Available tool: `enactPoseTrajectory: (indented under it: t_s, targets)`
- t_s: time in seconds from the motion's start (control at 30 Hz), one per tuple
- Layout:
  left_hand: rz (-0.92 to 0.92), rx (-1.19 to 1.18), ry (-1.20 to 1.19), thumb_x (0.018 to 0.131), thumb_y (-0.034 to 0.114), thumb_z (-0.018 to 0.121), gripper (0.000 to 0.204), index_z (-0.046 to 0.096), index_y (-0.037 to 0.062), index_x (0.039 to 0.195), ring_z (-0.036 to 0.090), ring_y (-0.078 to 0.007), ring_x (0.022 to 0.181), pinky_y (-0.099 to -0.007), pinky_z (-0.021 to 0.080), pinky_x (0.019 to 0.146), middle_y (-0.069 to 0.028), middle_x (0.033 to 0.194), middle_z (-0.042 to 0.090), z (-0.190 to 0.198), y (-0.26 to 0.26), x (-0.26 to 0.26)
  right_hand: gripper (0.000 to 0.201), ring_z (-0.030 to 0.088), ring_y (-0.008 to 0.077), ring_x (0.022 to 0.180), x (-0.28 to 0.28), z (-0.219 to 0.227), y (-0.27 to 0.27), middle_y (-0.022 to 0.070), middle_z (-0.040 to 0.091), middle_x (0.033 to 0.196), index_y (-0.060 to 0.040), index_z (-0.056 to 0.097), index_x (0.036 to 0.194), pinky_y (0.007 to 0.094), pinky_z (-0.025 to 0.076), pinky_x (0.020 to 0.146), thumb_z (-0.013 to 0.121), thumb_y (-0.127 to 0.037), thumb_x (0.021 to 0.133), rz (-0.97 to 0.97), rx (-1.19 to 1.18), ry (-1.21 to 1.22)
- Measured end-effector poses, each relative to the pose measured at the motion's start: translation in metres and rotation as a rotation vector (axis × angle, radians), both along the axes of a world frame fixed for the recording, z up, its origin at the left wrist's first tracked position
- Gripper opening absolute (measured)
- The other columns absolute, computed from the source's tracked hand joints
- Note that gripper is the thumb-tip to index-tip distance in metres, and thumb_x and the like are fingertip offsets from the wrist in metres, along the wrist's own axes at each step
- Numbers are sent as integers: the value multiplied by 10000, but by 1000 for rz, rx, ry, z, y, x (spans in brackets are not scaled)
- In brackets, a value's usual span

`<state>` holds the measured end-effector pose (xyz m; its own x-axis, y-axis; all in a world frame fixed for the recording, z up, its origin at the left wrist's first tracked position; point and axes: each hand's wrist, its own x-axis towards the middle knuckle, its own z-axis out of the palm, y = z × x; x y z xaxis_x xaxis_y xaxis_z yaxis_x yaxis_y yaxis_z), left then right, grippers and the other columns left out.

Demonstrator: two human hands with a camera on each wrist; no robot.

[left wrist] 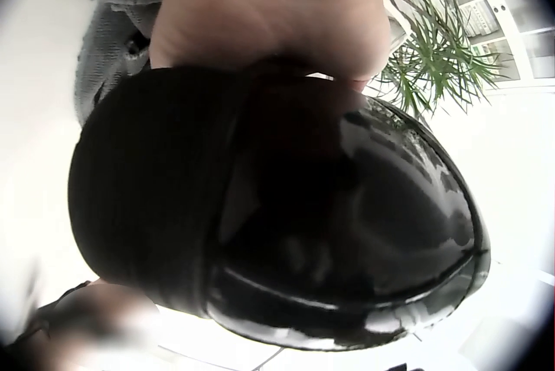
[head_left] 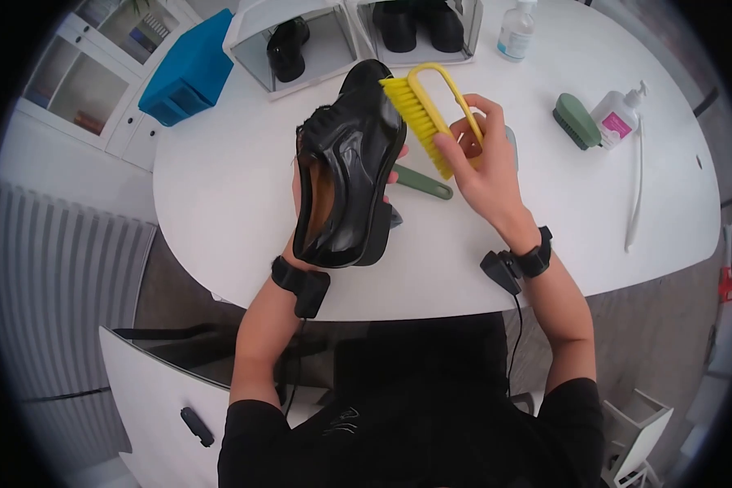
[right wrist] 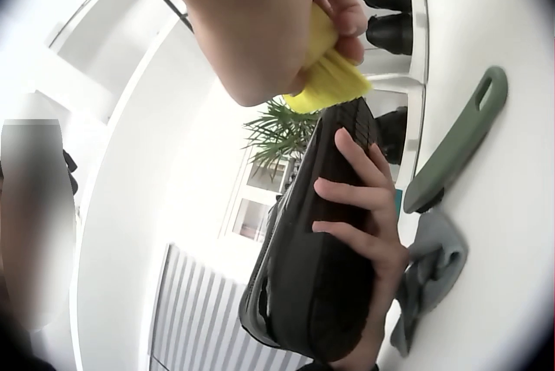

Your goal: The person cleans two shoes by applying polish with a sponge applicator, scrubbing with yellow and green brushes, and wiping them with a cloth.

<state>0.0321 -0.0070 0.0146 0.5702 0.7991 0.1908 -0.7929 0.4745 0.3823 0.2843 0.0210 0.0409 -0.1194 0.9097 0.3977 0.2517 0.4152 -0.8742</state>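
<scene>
A glossy black lace-up shoe [head_left: 351, 159] is held over the white table, toe pointing away and its tan lining showing. My left hand [right wrist: 381, 232] grips it from below, fingers spread across the sole; in the head view the shoe hides most of that hand. My right hand [head_left: 494, 175] holds a yellow brush [head_left: 419, 118] by its looped handle. The brush's yellow bristles face the shoe and overlap its right edge near the toe in the head view. Below them on the table lie a green-handled tool [head_left: 424, 184] and a crumpled grey cloth [right wrist: 434, 258].
Two open white boxes hold more black shoes [head_left: 288, 49] at the back. A blue box [head_left: 189, 69] stands at the left. A clear bottle [head_left: 516, 34], a green brush [head_left: 576, 120], a white pump bottle [head_left: 618, 118] and a thin white stick [head_left: 636, 191] are on the right.
</scene>
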Motion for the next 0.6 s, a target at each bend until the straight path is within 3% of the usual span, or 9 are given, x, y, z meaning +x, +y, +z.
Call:
enactPoseTrajectory:
  t_s: [0.07, 0.1, 0.17, 0.23, 0.3, 0.43, 0.5, 0.6]
  targets:
    - [51, -18, 15, 1034, 755, 367, 935, 336, 45, 1641, 655, -368, 1264, -514, 623, 969, -273, 1585, 458, 0, -6, 5, 570, 671, 198, 670, 0, 3, -20, 88, 659, 871, -42, 427, 1434, 356, 543, 619, 749, -165, 981, 205, 122, 20]
    - [148, -146, 80, 1018, 771, 385, 963, 320, 45, 1648, 638, -361, 1287, -508, 605, 1007, -270, 1596, 447, 1, -6, 8, 592, 686, 204, 715, -5, 3, -31, 101, 672, 912, -38, 424, 1441, 362, 550, 649, 762, -181, 976, 332, 133, 0]
    - [187, -81, 137, 985, 799, 429, 1026, 285, 41, 1662, 590, -342, 1345, -491, 544, 1107, -252, 1628, 413, -1, -5, 3, 640, 720, 280, 782, -22, 2, -47, 147, 700, 1016, -31, 429, 1440, 375, 565, 684, 797, -197, 944, 489, 317, -43]
    - [86, -98, -55, 972, 795, 474, 1053, 248, 44, 1675, 592, -337, 1338, -480, 541, 1108, -250, 1653, 373, -12, 5, -8, 645, 729, 314, 802, -36, -2, -54, 166, 707, 1052, -31, 436, 1436, 378, 569, 691, 806, -201, 936, 552, 430, -61]
    - [59, -115, -119, 966, 794, 491, 1063, 238, 47, 1679, 590, -337, 1341, -479, 542, 1109, -250, 1661, 359, -20, 8, -10, 631, 727, 373, 836, -41, -10, -57, 190, 711, 1091, -32, 459, 1413, 388, 577, 713, 818, -204, 923, 543, 477, -222]
    - [113, -108, -95, 946, 808, 514, 1093, 221, 58, 1686, 588, -335, 1346, -482, 543, 1110, -253, 1671, 340, -14, 5, -7, 599, 732, 368, 844, -38, -11, -55, 190, 711, 1110, -33, 479, 1386, 394, 574, 713, 819, -207, 925, 520, 427, -187]
    - [140, -110, -65, 941, 815, 513, 1098, 220, 64, 1688, 585, -335, 1351, -486, 539, 1114, -252, 1674, 337, -15, 4, -8, 635, 739, 339, 985, -35, -10, -56, 202, 697, 1216, -10, 439, 1389, 380, 580, 842, 835, -126, 906, 509, 341, -210]
    - [84, -91, -123, 933, 832, 504, 1104, 217, 85, 1693, 576, -332, 1363, -487, 522, 1135, -247, 1681, 331, -22, 8, -10, 619, 725, 282, 930, -38, -11, -56, 167, 689, 1137, -9, 436, 1393, 356, 571, 820, 820, -114, 919, 494, 325, -100]
